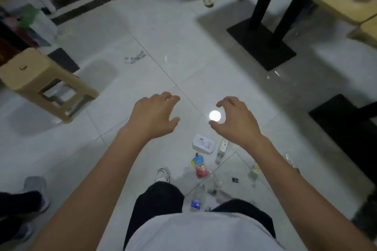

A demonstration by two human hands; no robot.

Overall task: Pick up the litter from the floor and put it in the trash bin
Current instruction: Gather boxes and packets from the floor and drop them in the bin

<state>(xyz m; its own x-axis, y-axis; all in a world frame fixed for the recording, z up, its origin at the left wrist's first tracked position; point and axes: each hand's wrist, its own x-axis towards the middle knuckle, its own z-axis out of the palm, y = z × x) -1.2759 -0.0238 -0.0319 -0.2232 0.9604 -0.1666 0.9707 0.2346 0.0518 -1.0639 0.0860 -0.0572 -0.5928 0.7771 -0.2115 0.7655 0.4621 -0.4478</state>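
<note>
Both hands are out in front, palms down, fingers spread and loosely curled, and neither one's holding anything. The left hand hangs over bare tile. The right hand looks like it's pinching a bright white disc, but I'm pretty sure that's just lamp glare on the floor.

Most of the litter isn't ahead of the hands. It's back toward the person's feet, between the two forearms and a bit to the right. There's a white box with a small bottle just beside it, its long axis pointing roughly away from the person. A yellow pouch and a clear bottle with a blue label sit closer in.

I'd say the right hand is nearer to that pile, so it'd have to drop down and pull back. One crumpled wrapper lies well apart, further out on the left near the stool. I can't see the trash bin anywhere.
</note>
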